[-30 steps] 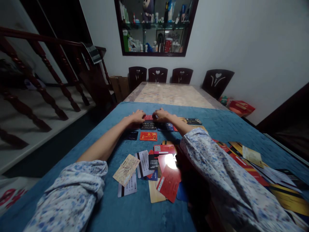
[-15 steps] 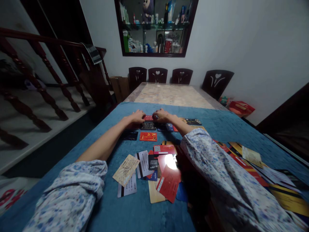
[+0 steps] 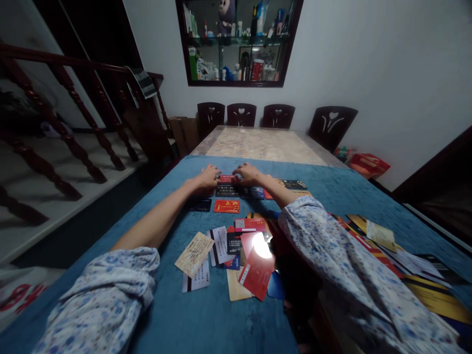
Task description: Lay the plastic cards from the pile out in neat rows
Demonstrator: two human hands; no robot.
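Observation:
A red card (image 3: 228, 179) lies flat at the far end of the laid-out cards, between my two hands. My left hand (image 3: 208, 177) is at its left edge, fingers bent loosely and apart. On the other side, my right hand (image 3: 247, 173) reaches over the right edge with its fingers spread. Whether the fingertips touch the card is too small to tell. Just nearer lies a black card (image 3: 227, 191), and below that an orange-red card (image 3: 226, 206). A dark card (image 3: 200, 205) sits left of it; a blue card (image 3: 252, 192) is partly under my right forearm.
Overlapping loose cards, including a beige card (image 3: 194, 254) and a red card (image 3: 257, 275) with a bright glare, lie nearer me. More cards, such as a gold card (image 3: 435, 297), are right of my right sleeve. A blue cloth (image 3: 165, 314) covers the table's near part.
My fingers have lifted and loosened slightly around the far red card, most clearly on the right hand. The cards keep their places; the view has shifted a little.

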